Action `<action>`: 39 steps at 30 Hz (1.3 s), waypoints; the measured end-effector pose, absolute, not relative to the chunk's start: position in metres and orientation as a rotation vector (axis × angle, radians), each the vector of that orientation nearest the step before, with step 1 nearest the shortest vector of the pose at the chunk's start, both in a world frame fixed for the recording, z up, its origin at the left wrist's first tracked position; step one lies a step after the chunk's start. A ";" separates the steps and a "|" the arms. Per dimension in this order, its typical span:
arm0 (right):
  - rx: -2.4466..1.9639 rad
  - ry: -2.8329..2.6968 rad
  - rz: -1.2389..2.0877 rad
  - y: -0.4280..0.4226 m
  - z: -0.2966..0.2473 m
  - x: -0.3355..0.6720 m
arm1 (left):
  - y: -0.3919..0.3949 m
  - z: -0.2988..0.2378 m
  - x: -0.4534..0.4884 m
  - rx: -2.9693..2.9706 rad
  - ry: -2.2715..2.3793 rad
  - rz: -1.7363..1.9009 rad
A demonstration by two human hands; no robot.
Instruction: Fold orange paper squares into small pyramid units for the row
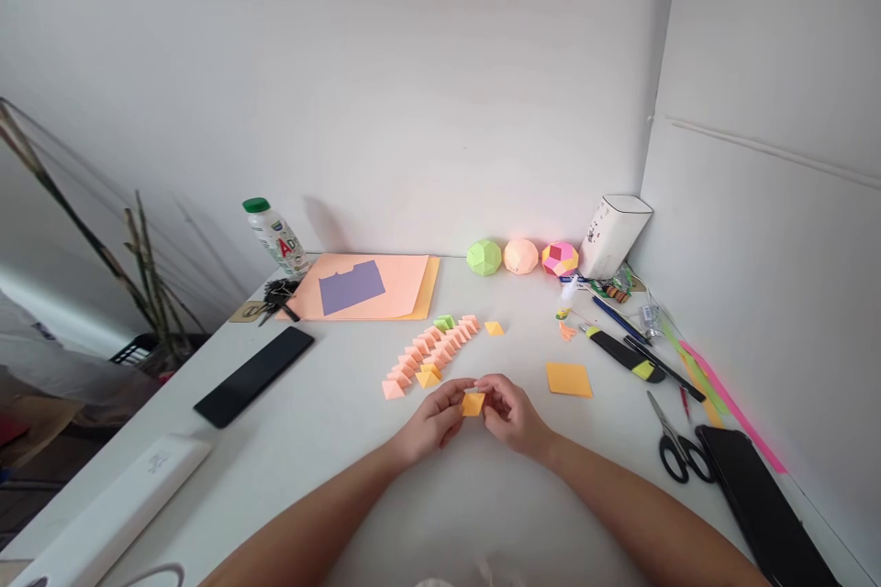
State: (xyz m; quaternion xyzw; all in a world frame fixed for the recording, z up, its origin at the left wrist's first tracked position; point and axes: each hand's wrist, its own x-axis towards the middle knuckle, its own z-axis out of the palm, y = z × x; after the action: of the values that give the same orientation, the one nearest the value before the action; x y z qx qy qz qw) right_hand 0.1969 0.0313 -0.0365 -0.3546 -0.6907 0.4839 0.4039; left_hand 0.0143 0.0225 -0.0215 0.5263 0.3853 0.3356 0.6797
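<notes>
1. Orange paper (473, 404), a small folded bit, is held up just over the table (330, 426), near and in the middle.
2. It is pinched on one side by the finger tips of the left hand (430, 426) and on the other side by those of the right hand (513, 417). Both grips are closed tight on it.
3. The paper lies right between the two hands, so neither hand is nearer. It is seen as a small diamond. No long side can be told.
4. Just beyond the hands, a row of pink folds (433, 350) is laid out, slanting far and to the right. A green fold (444, 323) is at its far end. This row is the nearest thing in the way.
5. To the right, an orange pad (569, 379) is set near the right hand but not touching it. Further right, a marker (623, 356) and scissors (678, 449) are seen.
6. To the left, a black phone (253, 374) is laid well apart from the left hand.
7. Far back, three paper balls (521, 256), a white box (612, 234), a bottle (275, 237) and pink sheets (392, 289) are kept by the wall.
</notes>
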 end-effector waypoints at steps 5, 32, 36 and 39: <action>-0.744 -1.900 0.968 0.032 -0.032 0.195 | 0.024 -0.018 0.014 1.168 0.942 0.713; -1.141 -1.553 1.385 0.040 -0.026 0.199 | 0.028 -0.018 0.027 0.937 1.031 0.983; -1.255 -1.521 0.963 0.059 -0.030 0.207 | 0.022 -0.026 0.028 1.228 1.057 1.019; -1.381 -1.466 0.788 0.079 -0.033 0.213 | 0.018 -0.028 0.024 1.877 0.949 0.884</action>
State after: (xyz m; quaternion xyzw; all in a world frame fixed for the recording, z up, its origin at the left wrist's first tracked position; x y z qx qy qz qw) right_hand 0.2130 0.0794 -0.0328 -0.5635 -0.5982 0.3217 0.4703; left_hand 0.0238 0.0180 -0.0281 0.7479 0.3779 0.3521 0.4169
